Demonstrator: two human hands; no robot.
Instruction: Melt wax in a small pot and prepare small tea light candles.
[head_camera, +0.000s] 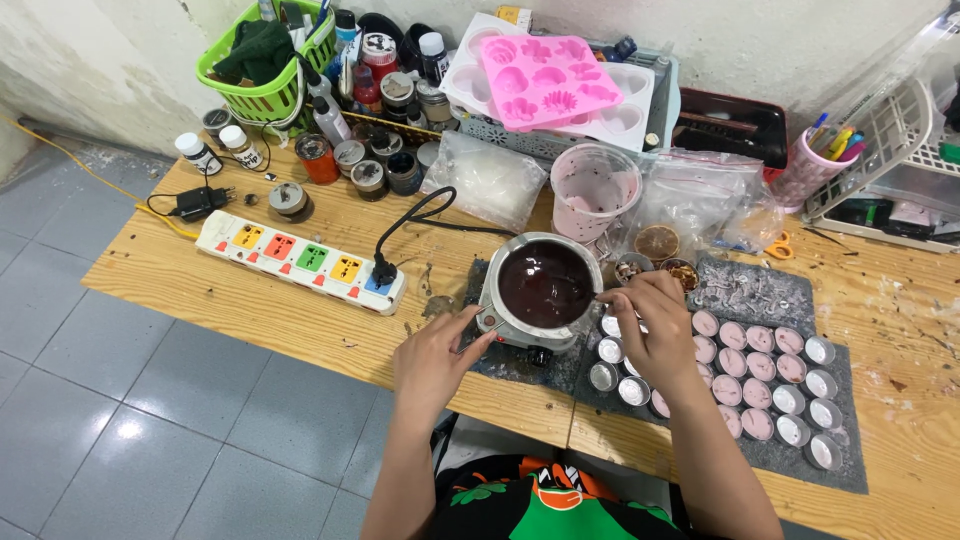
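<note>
two hands (440, 355) (650, 325) at one melting pot (543, 285).

Home craft workbench for candle making, shown by unfinished wooden tabletop (250, 290), round metal melting pot of dark wax (541, 287), pink silicone flower mould (550, 80), rows of small round foil cups (770, 385), green plastic basket (265, 60), tiled floor (150, 430).

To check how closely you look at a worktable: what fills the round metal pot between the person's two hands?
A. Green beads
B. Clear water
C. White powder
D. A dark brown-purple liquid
D: the metal pot holds a dark, glossy brown-purple liquid, with the left hand at its near rim and the right hand beside it over the small cups.
</note>
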